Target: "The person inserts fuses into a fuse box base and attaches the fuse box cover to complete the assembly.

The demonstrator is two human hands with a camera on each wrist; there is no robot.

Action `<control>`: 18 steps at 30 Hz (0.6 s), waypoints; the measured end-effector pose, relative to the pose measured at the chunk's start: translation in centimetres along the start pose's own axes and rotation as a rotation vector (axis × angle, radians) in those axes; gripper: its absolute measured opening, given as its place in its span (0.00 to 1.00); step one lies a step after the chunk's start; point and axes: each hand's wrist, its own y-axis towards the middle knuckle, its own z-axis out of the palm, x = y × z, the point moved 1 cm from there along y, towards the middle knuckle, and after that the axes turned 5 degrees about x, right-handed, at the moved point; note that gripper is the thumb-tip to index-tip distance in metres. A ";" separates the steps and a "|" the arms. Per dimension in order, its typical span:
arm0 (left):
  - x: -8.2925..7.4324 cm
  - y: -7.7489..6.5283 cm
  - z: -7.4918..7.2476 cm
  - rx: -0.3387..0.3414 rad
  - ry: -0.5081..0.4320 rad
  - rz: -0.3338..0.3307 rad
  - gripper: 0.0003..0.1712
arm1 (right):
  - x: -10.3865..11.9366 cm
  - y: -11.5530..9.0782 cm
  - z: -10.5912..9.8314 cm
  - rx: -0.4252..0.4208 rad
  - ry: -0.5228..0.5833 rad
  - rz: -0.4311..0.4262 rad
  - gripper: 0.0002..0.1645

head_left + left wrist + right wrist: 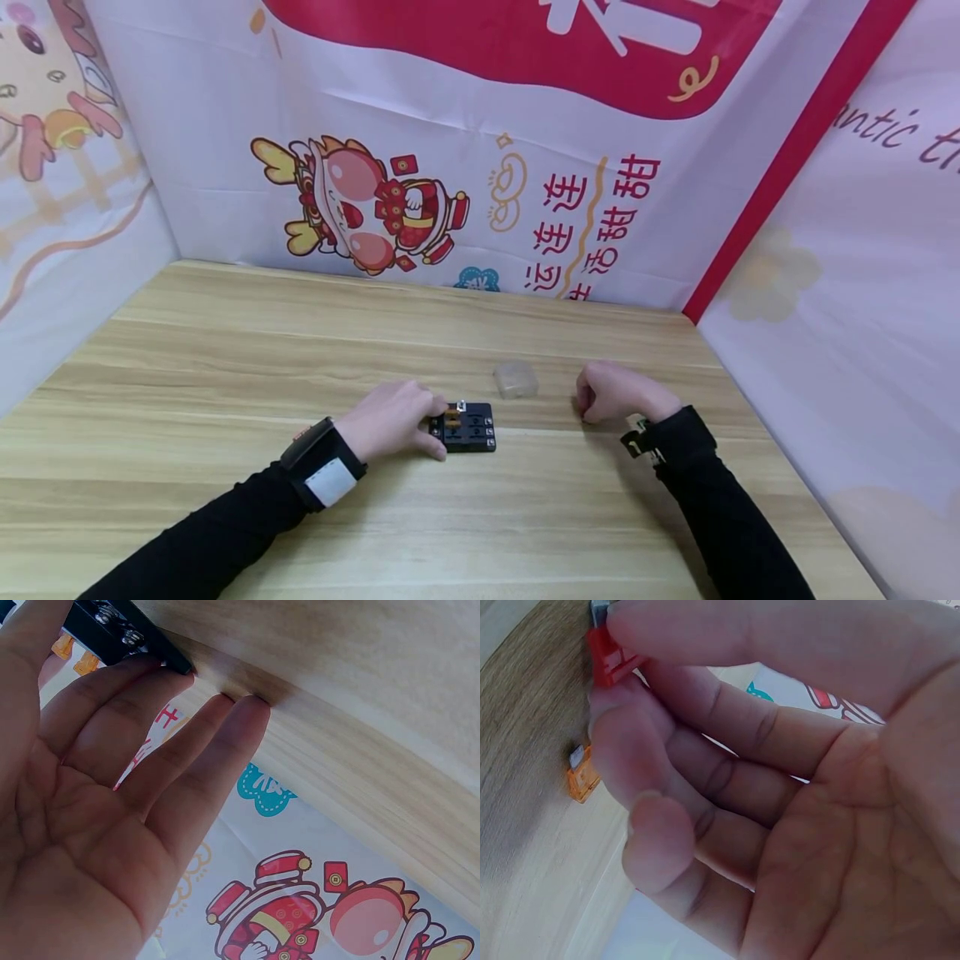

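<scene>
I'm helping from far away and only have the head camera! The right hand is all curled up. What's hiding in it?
Observer: The right hand pinches a red fuse.

Child: Cool! Does it have any shiny metal on it?

Observer: Yes, a metal prong sticks out of one end.

Child: Is anything else hiding behind that hand?

Observer: Yes, an orange fuse lies on the wooden table, near the curled fingers.

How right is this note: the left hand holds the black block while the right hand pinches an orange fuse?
Only the colour is wrong: the right wrist view shows the right hand pinching a red fuse, not an orange one. The left hand does hold the black block.
</scene>
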 end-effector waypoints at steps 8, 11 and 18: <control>0.1 0.0 0.1 0.000 -0.002 0.009 0.18 | 0.1 0.0 -0.1 0.023 0.017 0.022 0.06; 0.2 0.0 0.1 0.000 -0.002 0.009 0.18 | 0.1 0.0 -0.1 0.019 0.023 0.024 0.09; 0.3 0.1 0.1 -0.002 0.000 0.007 0.18 | -0.2 0.1 0.1 0.000 0.027 -0.017 0.11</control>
